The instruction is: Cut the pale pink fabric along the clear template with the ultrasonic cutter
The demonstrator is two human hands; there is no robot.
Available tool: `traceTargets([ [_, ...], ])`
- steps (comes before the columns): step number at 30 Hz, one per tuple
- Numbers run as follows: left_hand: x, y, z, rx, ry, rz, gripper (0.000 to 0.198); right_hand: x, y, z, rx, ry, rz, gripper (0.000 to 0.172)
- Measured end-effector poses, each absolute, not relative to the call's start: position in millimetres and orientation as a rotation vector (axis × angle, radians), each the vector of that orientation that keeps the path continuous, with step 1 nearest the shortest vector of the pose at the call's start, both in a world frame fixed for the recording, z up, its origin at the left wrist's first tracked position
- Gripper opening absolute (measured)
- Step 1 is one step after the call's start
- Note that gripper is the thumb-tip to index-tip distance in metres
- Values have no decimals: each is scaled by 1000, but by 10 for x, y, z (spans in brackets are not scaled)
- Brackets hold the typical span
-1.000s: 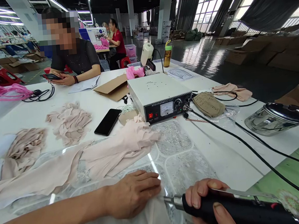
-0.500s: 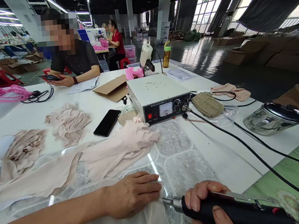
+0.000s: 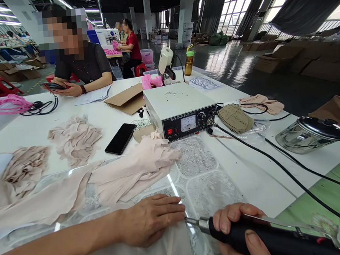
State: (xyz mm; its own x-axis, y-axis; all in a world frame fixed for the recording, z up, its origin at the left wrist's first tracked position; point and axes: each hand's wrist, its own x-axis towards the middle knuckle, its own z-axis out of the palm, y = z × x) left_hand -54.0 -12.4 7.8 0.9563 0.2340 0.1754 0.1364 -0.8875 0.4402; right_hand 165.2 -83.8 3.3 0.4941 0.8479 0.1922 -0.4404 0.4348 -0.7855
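Observation:
My left hand lies flat, its fingers stretched out together, on a pale beige piece of fabric spread over the clear, stone-patterned mat. Wrapped around the black handle of a handheld ultrasonic cutter is my right hand. The cutter's narrow metal tip points left, right beside my left fingertips and close to the mat. Whether the tip touches the fabric is hard to make out. A bundle of beige fabric pieces lies beyond my left hand.
A white control box with a cable stands ahead. Near it are a phone, cardboard patterns and a lidded metal pot. Cut fabric piles lie at left. A seated person holds a phone across the table.
The cutter and my right hand have shifted slightly right and up. My left hand stays flat, nearly in the same place. The view has tilted a little.

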Motion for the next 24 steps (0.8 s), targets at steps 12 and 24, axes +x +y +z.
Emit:
traceTargets([
  [12, -526, -132, 98, 2674, 254, 351, 48, 1645, -888, 27, -697, -688, 942, 13],
  [24, -531, -121, 89, 2653, 249, 368, 44, 1634, -869, 30, -742, -680, 929, 14],
])
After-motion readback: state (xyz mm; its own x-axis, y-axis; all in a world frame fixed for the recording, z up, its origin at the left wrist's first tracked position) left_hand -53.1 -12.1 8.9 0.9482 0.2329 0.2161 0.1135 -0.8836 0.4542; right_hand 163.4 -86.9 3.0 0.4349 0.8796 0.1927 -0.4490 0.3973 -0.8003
